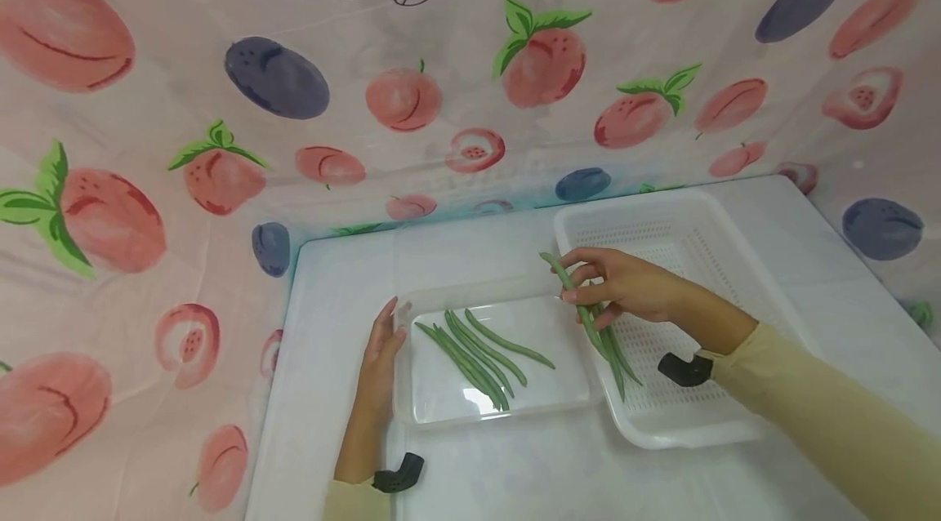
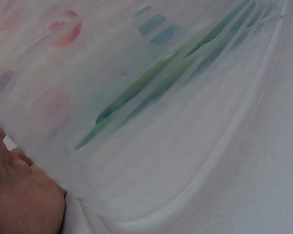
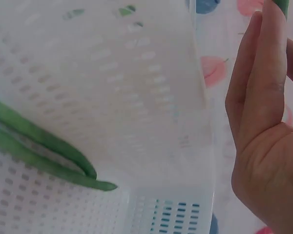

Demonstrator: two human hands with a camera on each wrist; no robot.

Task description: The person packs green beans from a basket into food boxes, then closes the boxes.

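My right hand (image 1: 625,284) pinches a green bean (image 1: 556,266) between thumb and fingers, above the left rim of a white perforated basket (image 1: 742,276). In the right wrist view, only a green tip shows at the fingertips. More green beans (image 3: 44,146) lie inside the basket below that hand. Left of the basket, a clear shallow plastic container (image 1: 566,386) holds several green beans (image 1: 507,341), spread at a slant. My left hand (image 1: 378,358) rests along the container's left side, fingers at its far corner and thumb by the rim. Its palm (image 2: 24,200) faces the wall.
Container and basket stand side by side on a white table (image 1: 323,276). A fruit-printed cloth (image 1: 316,137) hangs behind the table and at its sides. Each wrist carries a black device (image 1: 399,474).
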